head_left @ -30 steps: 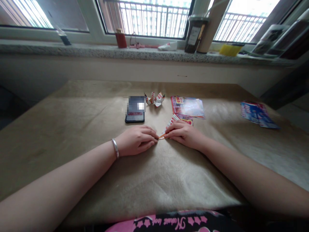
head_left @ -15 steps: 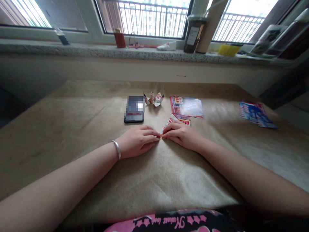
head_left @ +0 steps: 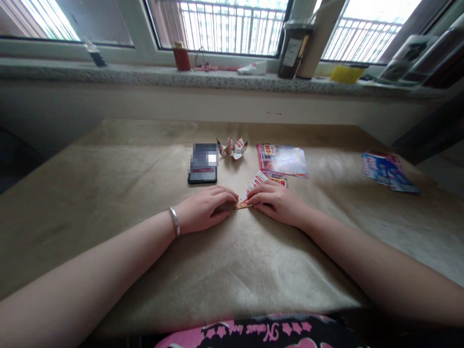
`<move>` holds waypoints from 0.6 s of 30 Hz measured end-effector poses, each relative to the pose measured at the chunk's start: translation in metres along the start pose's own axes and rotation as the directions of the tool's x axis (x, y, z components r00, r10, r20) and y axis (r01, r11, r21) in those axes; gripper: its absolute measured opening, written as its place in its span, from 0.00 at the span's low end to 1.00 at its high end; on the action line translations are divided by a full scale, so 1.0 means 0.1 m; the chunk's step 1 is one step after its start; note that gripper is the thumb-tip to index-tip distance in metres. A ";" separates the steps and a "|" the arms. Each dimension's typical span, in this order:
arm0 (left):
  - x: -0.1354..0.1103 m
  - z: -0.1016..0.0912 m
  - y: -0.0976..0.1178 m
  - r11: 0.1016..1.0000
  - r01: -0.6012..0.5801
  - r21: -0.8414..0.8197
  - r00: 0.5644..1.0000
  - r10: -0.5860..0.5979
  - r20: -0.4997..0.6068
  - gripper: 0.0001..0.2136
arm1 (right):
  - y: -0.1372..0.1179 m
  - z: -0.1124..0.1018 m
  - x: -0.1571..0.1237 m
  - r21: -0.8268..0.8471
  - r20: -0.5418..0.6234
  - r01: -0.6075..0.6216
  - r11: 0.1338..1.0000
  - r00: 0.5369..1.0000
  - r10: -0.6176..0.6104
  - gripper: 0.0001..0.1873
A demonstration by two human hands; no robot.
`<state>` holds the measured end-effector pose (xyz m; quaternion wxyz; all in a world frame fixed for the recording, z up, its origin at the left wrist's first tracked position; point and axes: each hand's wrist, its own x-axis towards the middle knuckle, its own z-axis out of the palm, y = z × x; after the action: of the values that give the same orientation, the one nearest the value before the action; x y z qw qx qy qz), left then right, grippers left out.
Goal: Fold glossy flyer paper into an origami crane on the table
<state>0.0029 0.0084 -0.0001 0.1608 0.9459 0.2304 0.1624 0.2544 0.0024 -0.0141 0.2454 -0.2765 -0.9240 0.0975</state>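
Observation:
A folded piece of printed paper (head_left: 256, 180), white with red lettering and an orange edge, lies on the table, its pointed tip toward the left. My right hand (head_left: 277, 200) has its fingers pressed together on this folded paper and covers its middle. My left hand (head_left: 206, 208), with a silver bangle at the wrist, rests at the tip; its thumb and fingers are apart, and the fingertips are close to the point. Whether they touch it I cannot tell. Beyond the hands stands a folded paper figure (head_left: 234, 149) with pointed ends.
A phone (head_left: 203, 175) lies beyond my left hand. A stack of printed flyers (head_left: 282, 159) sits beyond my right hand, and blue flyers (head_left: 389, 171) lie far right. On the windowsill (head_left: 145, 77) stand a red container (head_left: 181, 57), a dark jar (head_left: 291, 53) and a yellow box (head_left: 347, 73).
My left fingers have loosened from the paper's tip and drawn slightly left, the thumb parting from them. More of the tip's orange edge shows. My right hand stays on the paper.

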 end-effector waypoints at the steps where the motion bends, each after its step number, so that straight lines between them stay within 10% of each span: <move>1: 0.00 0.00 -0.01 1.000 -0.002 0.001 1.000 0.002 -0.005 0.11 | 0.00 0.00 0.00 -0.004 0.002 0.004 1.000 1.000 -0.004 0.10; 18: -0.02 -0.03 -0.03 0.993 -0.118 -0.002 0.993 0.118 -0.023 0.09 | 0.01 0.01 0.02 -0.010 0.005 0.022 1.000 1.000 -0.022 0.10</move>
<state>-0.0012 0.0106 0.0015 0.1499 0.9557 0.1758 0.1826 0.2527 0.0043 -0.0147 0.2427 -0.2676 -0.9280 0.0907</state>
